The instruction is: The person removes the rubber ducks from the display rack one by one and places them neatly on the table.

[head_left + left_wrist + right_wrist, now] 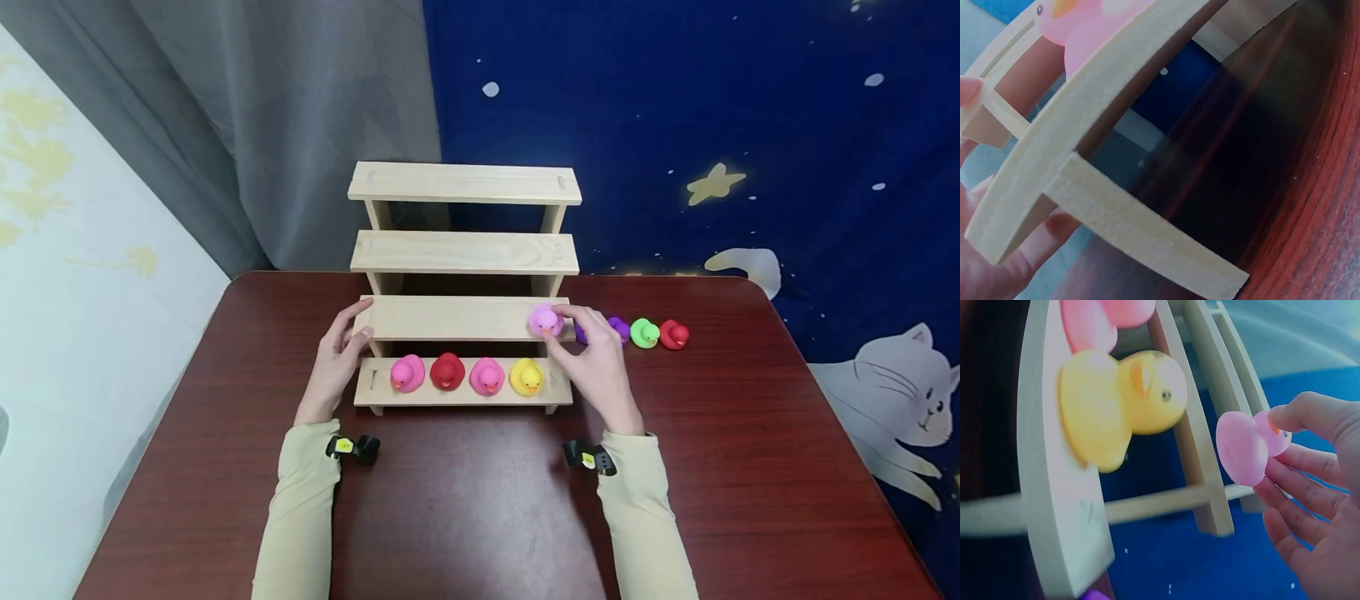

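My right hand [596, 362] pinches a lilac-pink rubber duck [545, 321] between thumb and fingers, at the right end of the second step up of a wooden tiered stand [450, 318]. In the right wrist view the same duck [1241, 449] shows beside the step; whether it touches the wood I cannot tell. My left hand [335, 358] holds the left end of that step, its thumb at the front and fingers behind. Along the lowest step sit a pink duck [407, 373], a red duck [447, 372], another pink duck [487, 377] and a yellow duck [527, 377].
On the table [465, 500], right of the stand, a green duck [644, 333] and a red duck [673, 335] stand in a row with purple ducks [618, 330], partly hidden by my right hand. The two upper steps [465, 252] rise behind, before a grey curtain [337, 125].
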### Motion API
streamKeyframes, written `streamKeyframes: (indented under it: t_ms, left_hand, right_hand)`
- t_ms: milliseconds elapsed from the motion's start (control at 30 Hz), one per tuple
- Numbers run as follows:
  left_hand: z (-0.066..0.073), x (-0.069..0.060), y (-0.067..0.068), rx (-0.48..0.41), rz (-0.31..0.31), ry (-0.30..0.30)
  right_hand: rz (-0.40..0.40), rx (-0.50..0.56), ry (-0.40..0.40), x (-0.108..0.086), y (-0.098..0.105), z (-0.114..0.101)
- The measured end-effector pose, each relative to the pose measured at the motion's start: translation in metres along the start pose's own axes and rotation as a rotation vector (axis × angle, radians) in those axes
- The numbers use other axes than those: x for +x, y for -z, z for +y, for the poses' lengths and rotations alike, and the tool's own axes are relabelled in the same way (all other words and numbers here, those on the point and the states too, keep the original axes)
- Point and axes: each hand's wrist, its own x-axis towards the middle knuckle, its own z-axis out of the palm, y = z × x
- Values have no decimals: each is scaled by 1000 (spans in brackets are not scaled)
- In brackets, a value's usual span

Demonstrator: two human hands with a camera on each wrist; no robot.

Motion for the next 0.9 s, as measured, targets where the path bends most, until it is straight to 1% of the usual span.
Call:
streamKeyframes:
  t_ms: [167, 300, 433, 600, 767, 900]
  left_hand:
    - [1, 0, 0, 9, 9, 4]
    - [3, 0, 0, 17, 1, 15]
    - [14, -3, -3, 25, -10, 17]
    - [28, -7, -7, 38, -14, 8]
    - [30, -8, -8, 36, -14, 3]
    - [28, -8, -7, 39, -13, 0]
  right_hand:
    - [39, -5, -33, 0, 9, 6]
    - [60, 9, -85, -2, 17, 10]
    - [83, 2, -114, -4, 24, 15]
    - [123, -34, -107, -6, 33, 25]
    - [157, -39, -148, -13, 42, 34]
    - [165, -47, -176, -17, 49, 40]
